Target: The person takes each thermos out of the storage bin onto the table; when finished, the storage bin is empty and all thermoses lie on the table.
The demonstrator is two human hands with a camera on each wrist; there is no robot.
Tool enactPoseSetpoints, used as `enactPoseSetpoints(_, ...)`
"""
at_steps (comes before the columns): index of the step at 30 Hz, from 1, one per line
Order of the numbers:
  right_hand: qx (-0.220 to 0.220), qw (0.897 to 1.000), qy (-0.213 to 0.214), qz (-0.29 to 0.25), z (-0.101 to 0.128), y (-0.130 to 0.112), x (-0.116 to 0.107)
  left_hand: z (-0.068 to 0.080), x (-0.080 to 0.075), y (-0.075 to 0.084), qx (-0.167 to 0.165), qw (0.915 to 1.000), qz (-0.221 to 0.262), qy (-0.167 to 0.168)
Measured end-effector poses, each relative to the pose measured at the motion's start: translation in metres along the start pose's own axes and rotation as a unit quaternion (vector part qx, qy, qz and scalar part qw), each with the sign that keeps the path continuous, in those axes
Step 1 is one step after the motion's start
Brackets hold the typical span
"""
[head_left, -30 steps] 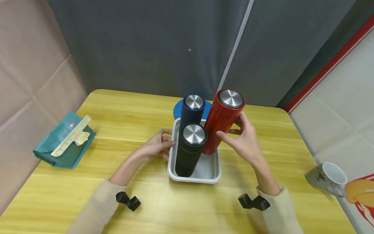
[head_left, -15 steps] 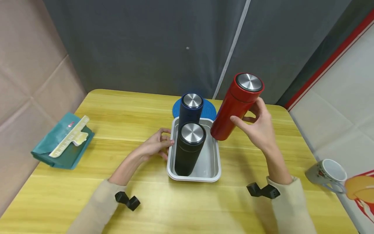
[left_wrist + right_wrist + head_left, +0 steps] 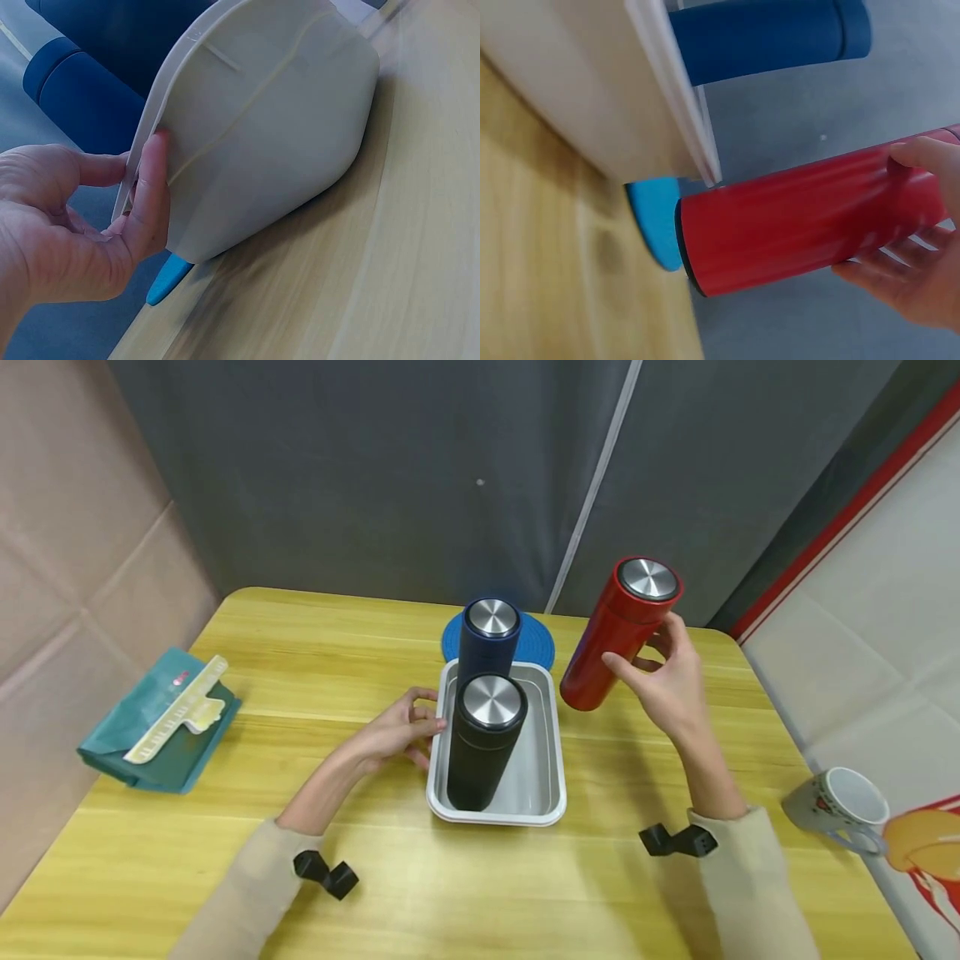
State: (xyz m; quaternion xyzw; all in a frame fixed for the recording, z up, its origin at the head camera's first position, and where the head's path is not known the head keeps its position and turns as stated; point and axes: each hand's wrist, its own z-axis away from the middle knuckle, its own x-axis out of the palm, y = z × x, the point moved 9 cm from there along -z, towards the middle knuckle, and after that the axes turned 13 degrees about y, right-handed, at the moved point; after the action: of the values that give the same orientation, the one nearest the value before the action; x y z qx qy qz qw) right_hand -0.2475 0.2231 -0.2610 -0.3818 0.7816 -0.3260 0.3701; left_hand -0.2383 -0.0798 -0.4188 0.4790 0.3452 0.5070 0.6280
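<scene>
My right hand (image 3: pixel 667 681) grips a red thermos (image 3: pixel 618 631) with a silver lid, thumb on one side and fingers behind. The thermos leans a little and hangs above the table, to the right of a white tray (image 3: pixel 555 777). In the right wrist view, the base of the red thermos (image 3: pixel 780 225) is off the wood. My left hand (image 3: pixel 401 731) pinches the tray's left rim, thumb inside and fingers outside, as the left wrist view shows. A black thermos (image 3: pixel 483 760) stands in the tray, with a dark blue thermos (image 3: pixel 487 647) behind it, its lower part hidden.
Behind the tray lies a round blue mat (image 3: pixel 536 643), partly covered. A teal pouch with a cream clip (image 3: pixel 180 718) is at the left of the wooden table (image 3: pixel 480 893). On the right edge stands a patterned mug (image 3: pixel 832 806). A grey curtain (image 3: pixel 360 485) hangs behind.
The red thermos has come up out of the tray and over to the right in my right hand, then dropped slightly. My left hand has stayed on the tray's rim.
</scene>
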Motion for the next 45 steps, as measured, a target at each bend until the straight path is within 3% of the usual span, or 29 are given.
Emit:
enactPoseSetpoints(8, 0.033, 0.999, -0.005, 0.000, 0.004, 0.040, 0.015, 0.000, 0.002, 0.000, -0.002, 1.0000, -0.003, -0.004)
enactPoseSetpoints(18, 0.065, 0.998, -0.011, 0.001, 0.005, 0.061, 0.023, -0.002, 0.000, -0.002, -0.001, 1.0000, 0.001, -0.002)
enactPoseSetpoints(27, 0.078, 0.996, -0.031, 0.005, 0.004, 0.064, 0.027, -0.004, -0.001, -0.003, -0.001, 1.0000, 0.006, -0.004)
enactPoseSetpoints(38, 0.068, 0.997, -0.030, -0.011, 0.010, 0.030, 0.022, -0.004, -0.001, -0.001, -0.002, 0.9999, 0.015, -0.008)
enactPoseSetpoints(45, 0.070, 0.997, -0.031, -0.027, 0.011, 0.052, 0.024, -0.004, -0.001, -0.002, -0.005, 0.9998, 0.017, -0.010)
